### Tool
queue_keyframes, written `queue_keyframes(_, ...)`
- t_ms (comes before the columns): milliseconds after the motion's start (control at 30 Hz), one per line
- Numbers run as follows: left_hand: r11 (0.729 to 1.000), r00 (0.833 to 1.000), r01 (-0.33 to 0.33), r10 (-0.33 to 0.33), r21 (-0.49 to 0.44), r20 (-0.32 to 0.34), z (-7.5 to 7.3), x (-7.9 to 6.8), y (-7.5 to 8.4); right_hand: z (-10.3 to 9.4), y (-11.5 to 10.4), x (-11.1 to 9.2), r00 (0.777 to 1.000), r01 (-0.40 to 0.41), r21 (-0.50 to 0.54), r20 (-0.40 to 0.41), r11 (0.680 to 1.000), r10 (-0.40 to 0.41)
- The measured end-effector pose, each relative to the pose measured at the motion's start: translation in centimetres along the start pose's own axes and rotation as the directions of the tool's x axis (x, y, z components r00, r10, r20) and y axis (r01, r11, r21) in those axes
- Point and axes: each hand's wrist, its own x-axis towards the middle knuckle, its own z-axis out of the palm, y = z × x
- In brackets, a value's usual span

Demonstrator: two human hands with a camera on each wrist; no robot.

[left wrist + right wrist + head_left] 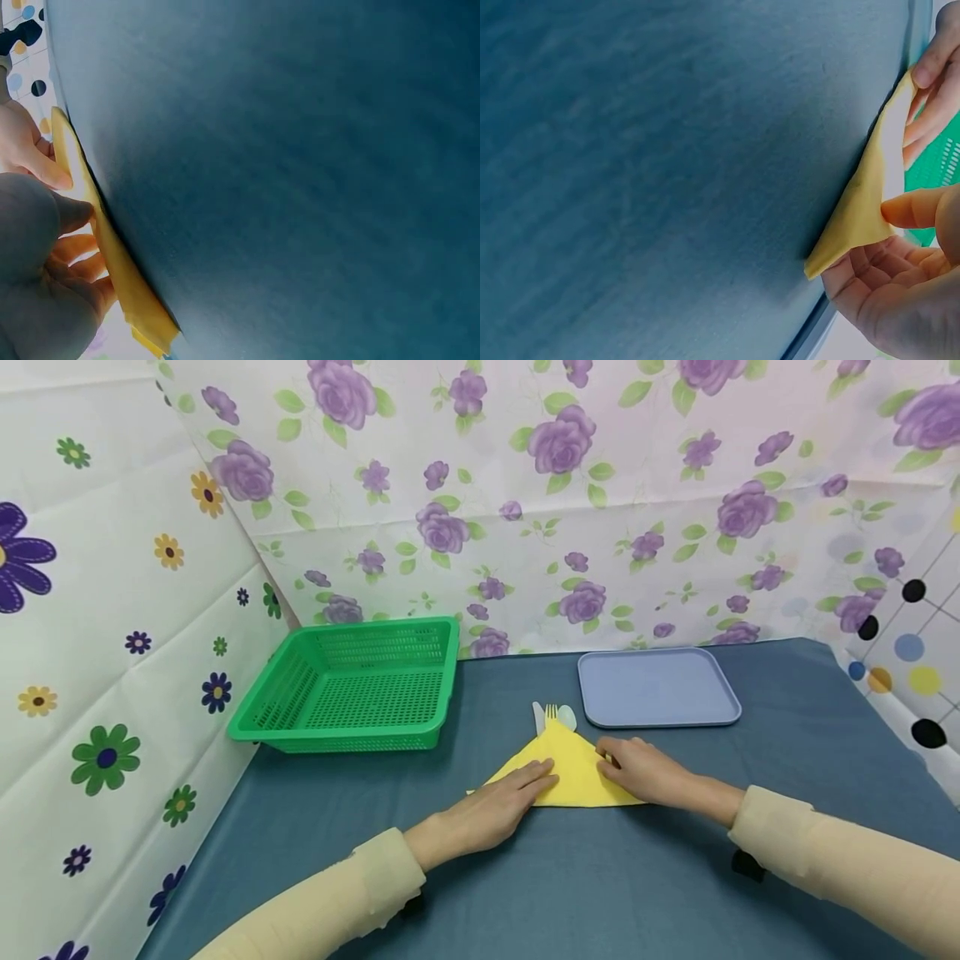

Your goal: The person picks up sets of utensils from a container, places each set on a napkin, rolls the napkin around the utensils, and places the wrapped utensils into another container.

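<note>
A yellow napkin (576, 772), folded into a triangle, lies on the blue tablecloth with its peak pointing away from me. From under that peak stick out the tips of a white knife (538, 717), a yellow fork (551, 711) and a pale spoon (567, 717); the rest of them is hidden by the cloth. My left hand (491, 808) rests on the napkin's left half, fingers extended. At the right side, my right hand (651, 772) has curled fingers and pinches the napkin's edge, its thumb (911, 208) touching the yellow cloth in the right wrist view.
A green plastic basket (341, 739) stands at the back left, with nothing visible in it. Behind the right hand lies a blue-grey tray (660, 687). Floral sheets (487, 460) hang along the back and left sides of the table (600, 893).
</note>
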Motion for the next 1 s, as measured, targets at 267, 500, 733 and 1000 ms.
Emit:
queue_keyframes(267,1.0,1.0,0.002,-0.002,-0.01,0.027,0.0,0.3,0.0,-0.3,-1.9,-1.1,0.994,0.067,-0.17,-0.079,0.983,-0.081)
queue_keyframes(500,1.0,1.0,-0.007,0.007,-0.002,0.015,-0.1,0.5,-0.4,0.5,-2.3,-2.0,0.893,0.432,-0.349,0.033,0.832,-0.449)
queue_keyframes(733,1.0,0.999,-0.007,0.007,-0.013,0.033,-0.2,0.4,-0.3,0.8,-1.1,-1.9,0.879,0.477,-0.249,0.131,0.843,-0.459)
queue_keyframes(1000,1.0,0.999,0.004,-0.003,-0.026,0.04,0.0,0.3,-0.6,0.9,-0.7,-1.7,0.901,0.397,-0.165,0.257,0.903,-0.35)
